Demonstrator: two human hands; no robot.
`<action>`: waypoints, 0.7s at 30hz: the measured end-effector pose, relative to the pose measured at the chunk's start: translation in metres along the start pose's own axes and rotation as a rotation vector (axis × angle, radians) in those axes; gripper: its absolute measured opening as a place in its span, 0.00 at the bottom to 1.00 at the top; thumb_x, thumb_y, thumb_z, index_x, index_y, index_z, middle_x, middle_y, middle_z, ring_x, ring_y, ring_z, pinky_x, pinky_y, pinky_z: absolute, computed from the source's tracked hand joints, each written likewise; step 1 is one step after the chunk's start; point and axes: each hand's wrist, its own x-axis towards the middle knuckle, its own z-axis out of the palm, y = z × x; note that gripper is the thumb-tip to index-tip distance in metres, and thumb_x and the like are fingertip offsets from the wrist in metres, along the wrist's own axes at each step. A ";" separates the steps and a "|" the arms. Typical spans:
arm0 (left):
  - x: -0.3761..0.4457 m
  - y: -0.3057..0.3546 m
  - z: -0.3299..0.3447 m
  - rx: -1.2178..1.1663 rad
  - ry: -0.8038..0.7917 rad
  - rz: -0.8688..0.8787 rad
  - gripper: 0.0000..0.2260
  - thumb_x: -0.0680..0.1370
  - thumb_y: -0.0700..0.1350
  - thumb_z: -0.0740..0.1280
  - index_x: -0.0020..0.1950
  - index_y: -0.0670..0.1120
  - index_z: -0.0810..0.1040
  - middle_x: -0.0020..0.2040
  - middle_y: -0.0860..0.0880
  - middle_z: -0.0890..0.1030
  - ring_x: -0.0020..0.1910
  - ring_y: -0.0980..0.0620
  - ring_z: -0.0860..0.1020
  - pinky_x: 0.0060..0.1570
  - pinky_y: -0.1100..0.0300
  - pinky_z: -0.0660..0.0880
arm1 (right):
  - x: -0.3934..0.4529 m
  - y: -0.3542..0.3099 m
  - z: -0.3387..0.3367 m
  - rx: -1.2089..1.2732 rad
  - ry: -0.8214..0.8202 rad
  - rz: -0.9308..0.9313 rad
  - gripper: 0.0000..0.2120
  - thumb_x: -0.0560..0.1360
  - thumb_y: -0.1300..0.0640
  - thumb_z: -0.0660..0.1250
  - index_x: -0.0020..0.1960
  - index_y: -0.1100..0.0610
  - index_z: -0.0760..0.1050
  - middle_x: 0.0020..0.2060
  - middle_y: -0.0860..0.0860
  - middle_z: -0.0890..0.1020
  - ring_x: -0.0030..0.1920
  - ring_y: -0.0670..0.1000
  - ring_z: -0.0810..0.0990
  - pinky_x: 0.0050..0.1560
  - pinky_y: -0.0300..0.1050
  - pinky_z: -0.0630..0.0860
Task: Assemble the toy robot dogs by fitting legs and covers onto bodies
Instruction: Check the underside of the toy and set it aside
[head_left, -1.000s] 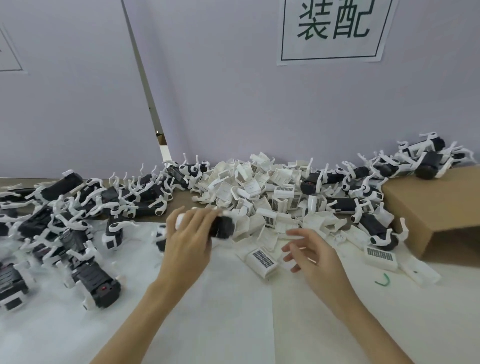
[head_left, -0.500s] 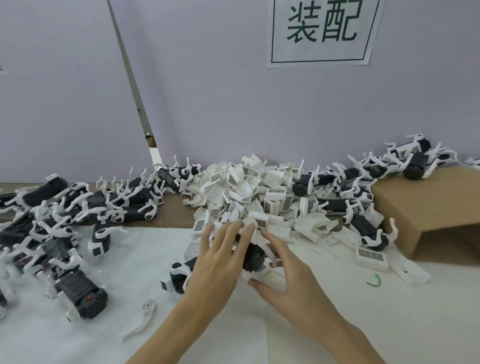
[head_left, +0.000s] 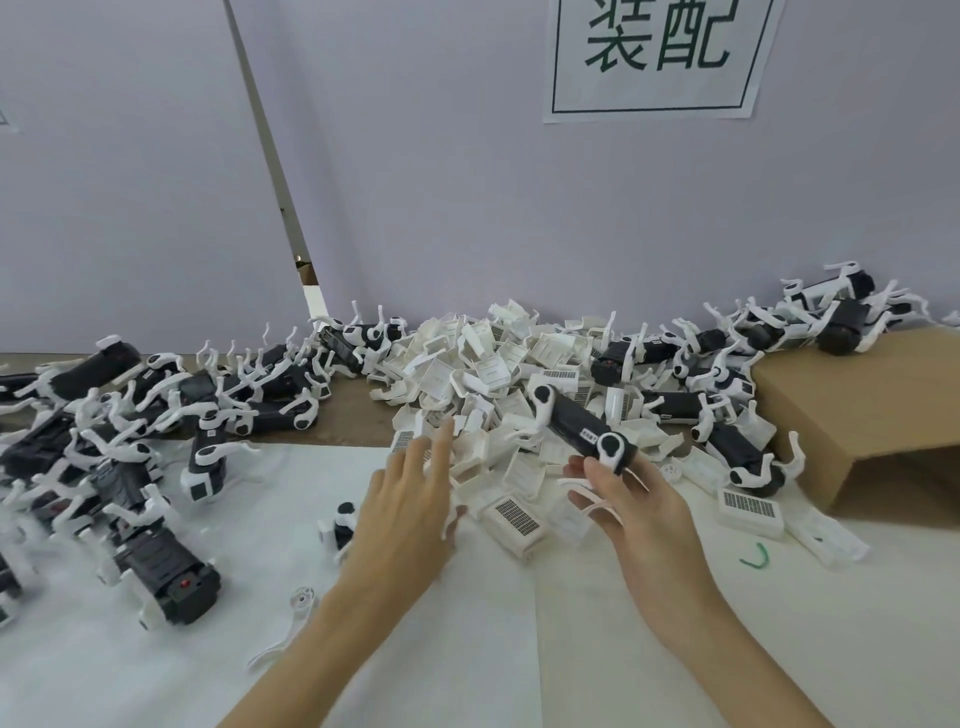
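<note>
Fingertips of my right hand (head_left: 636, 512) are pinching a black dog body (head_left: 582, 427) (white legs fitted) above the cover pile (head_left: 483, 384) toward the worktop's (head_left: 467, 649) far edge; my left hand (head_left: 410, 506) is hovering, fingers spread.

Matt black plastic dog body (head_left: 582, 423); white plastic covers (head_left: 483, 374); brown cardboard box (head_left: 862, 395); soft white table sheet (head_left: 467, 649)

two hands (head_left: 410, 514) – one cardboard box (head_left: 857, 410), one sign (head_left: 660, 57)
</note>
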 end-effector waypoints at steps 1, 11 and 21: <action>0.004 -0.013 -0.002 0.021 -0.002 -0.005 0.41 0.79 0.53 0.75 0.85 0.46 0.56 0.74 0.44 0.71 0.70 0.42 0.74 0.66 0.51 0.74 | 0.002 -0.001 -0.003 0.028 0.007 0.016 0.25 0.68 0.48 0.76 0.62 0.58 0.80 0.56 0.55 0.87 0.60 0.55 0.85 0.56 0.44 0.80; 0.010 -0.056 -0.012 -0.152 0.382 0.041 0.06 0.82 0.41 0.73 0.58 0.41 0.82 0.56 0.44 0.81 0.53 0.42 0.79 0.55 0.46 0.77 | 0.004 -0.006 -0.009 -0.012 -0.123 0.092 0.13 0.74 0.53 0.76 0.58 0.51 0.84 0.56 0.57 0.86 0.61 0.54 0.84 0.55 0.46 0.81; -0.005 0.034 -0.015 -1.600 -0.111 -0.481 0.20 0.73 0.65 0.71 0.60 0.56 0.80 0.47 0.46 0.88 0.49 0.43 0.87 0.58 0.49 0.80 | 0.000 -0.003 -0.007 -0.050 -0.434 0.203 0.21 0.78 0.53 0.72 0.70 0.55 0.77 0.65 0.57 0.83 0.66 0.57 0.82 0.56 0.48 0.81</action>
